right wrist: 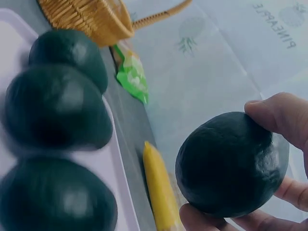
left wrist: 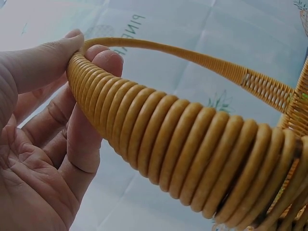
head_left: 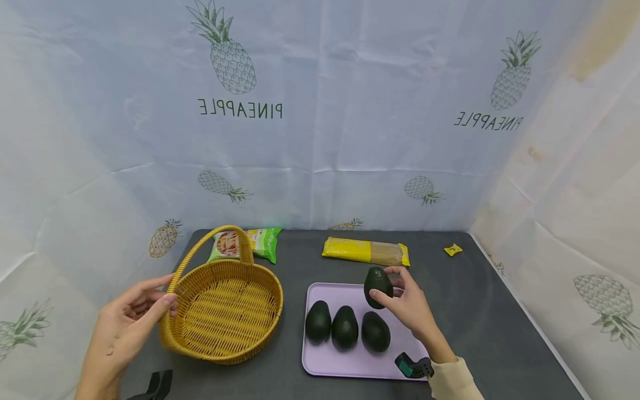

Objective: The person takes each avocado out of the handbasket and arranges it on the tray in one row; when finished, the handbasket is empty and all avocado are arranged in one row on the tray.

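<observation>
My left hand (head_left: 127, 322) grips the handle of a yellow woven basket (head_left: 270, 278), thumb on one side and fingers on the other. In the left wrist view the wound handle (left wrist: 159, 139) fills the middle. Nothing lies in the basket. My right hand (head_left: 407, 303) holds a dark green avocado (head_left: 378, 286) above the back part of a lilac tray (head_left: 345, 364). Three more avocados lie on that tray: a left one (head_left: 318, 322), a middle one (head_left: 345, 328) and a right one (head_left: 376, 332). The right wrist view shows the held avocado (right wrist: 231, 166) between thumb and fingers.
Behind the basket lies a green food packet (head_left: 267, 243), partly hidden by the handle. A yellow pack of noodles (head_left: 365, 251) lies behind the tray. One small yellow wrapped piece (head_left: 453, 250) sits at the far right of the dark table (head_left: 490, 316). Pineapple-print cloth surrounds the back and sides.
</observation>
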Available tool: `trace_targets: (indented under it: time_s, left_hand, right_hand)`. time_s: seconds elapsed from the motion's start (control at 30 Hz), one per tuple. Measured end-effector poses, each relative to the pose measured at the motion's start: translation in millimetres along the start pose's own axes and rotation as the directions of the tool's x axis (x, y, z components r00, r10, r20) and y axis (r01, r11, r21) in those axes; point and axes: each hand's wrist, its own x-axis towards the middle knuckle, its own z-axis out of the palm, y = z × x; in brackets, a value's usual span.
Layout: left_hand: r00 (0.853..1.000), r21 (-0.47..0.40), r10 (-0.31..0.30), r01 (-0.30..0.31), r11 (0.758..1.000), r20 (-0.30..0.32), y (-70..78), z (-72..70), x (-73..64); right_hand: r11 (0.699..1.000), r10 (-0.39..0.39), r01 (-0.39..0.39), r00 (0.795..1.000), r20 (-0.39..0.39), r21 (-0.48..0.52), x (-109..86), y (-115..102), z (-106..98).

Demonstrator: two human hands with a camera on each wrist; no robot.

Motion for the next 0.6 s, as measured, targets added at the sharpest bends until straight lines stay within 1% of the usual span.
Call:
trace_targets:
  time_s: [0.13, 0.27, 0.47, 0.6]
  left_hand:
    - [1.000, -0.025, 0.002, -0.002, 1.000, 0.000, -0.2, -0.1, 0.4]
    - [1.000, -0.027, 0.004, -0.004, 1.000, -0.001, 0.0, 0.0, 0.9]
    - [1.000, 0.004, -0.001, 0.001, 1.000, 0.011, 0.7, 0.5, 1.5]
    - [1.000, 0.032, 0.000, -0.001, 0.999, 0.009, 1.3, 0.5, 1.2]
  right_hand:
    - [0.999, 0.011, -0.012, 1.000, -0.018, -0.030, -4.5, 9.5, -10.6]
    - [0.997, 0.025, -0.027, 0.999, -0.034, -0.067, -10.6, 19.5, -17.8]
    - [0.992, 0.063, -0.067, 0.997, -0.043, -0.104, -18.1, 37.2, -23.0]
    - [0.984, 0.099, -0.105, 0.994, -0.048, -0.142, -21.7, 46.1, -23.5]
